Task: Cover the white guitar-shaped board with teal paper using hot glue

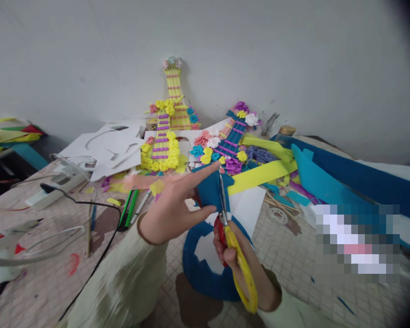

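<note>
At frame centre, the left hand [172, 207] pinches a blue foam sheet [210, 189] upright, forefinger stretched along its top edge to keep it taut. The right hand [230, 255] grips yellow-handled scissors [237, 253], blades biting up into the sheet above the bench [287, 255].

Matt blue foam sheet [210, 189] was cut by scissors [230, 237] with dull metal blades and glossy yellow-and-red plastic handles. The counter [44, 273] was covered in a textured, stained cloth; white paper [249, 207] lay smooth.
</note>
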The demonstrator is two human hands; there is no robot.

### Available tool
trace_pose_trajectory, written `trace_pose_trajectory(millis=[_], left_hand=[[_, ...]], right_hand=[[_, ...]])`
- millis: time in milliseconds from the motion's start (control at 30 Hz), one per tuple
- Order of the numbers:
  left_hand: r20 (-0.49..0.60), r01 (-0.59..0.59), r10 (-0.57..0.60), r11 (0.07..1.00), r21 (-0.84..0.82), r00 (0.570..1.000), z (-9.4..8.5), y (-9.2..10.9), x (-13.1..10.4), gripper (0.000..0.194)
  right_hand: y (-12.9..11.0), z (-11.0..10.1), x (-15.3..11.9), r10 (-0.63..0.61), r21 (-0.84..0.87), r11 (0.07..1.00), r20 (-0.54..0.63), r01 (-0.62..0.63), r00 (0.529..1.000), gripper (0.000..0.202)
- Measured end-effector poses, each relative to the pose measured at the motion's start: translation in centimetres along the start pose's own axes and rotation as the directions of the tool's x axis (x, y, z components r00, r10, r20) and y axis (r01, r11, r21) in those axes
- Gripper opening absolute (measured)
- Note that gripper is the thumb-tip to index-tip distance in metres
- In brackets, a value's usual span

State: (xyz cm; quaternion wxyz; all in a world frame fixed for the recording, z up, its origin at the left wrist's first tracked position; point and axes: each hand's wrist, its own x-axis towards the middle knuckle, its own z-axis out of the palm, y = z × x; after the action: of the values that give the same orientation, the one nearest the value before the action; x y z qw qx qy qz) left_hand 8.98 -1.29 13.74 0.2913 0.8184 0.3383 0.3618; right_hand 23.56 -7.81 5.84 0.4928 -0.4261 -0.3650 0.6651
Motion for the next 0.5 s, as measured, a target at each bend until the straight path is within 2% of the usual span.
trace_pose_trajectory(millis=[100,500], left_hand=[[0.010,0.004,-0.004,1.000,-0.009,1.000,-0.01,0.01,0.00,0.071],[0.011,0.001,-0.001,1.000,0.006,1.000,0.01,-0.16,0.02,0.069]], right_hand=[[-0.06,0.01,-0.11,-0.041,-0.014,0.999,0.023,0.042,0.999,0.062],[0.63,-0.47,-0.09,-0.087,-0.050,0.995,0.064,0.091,0.994,0.063]])
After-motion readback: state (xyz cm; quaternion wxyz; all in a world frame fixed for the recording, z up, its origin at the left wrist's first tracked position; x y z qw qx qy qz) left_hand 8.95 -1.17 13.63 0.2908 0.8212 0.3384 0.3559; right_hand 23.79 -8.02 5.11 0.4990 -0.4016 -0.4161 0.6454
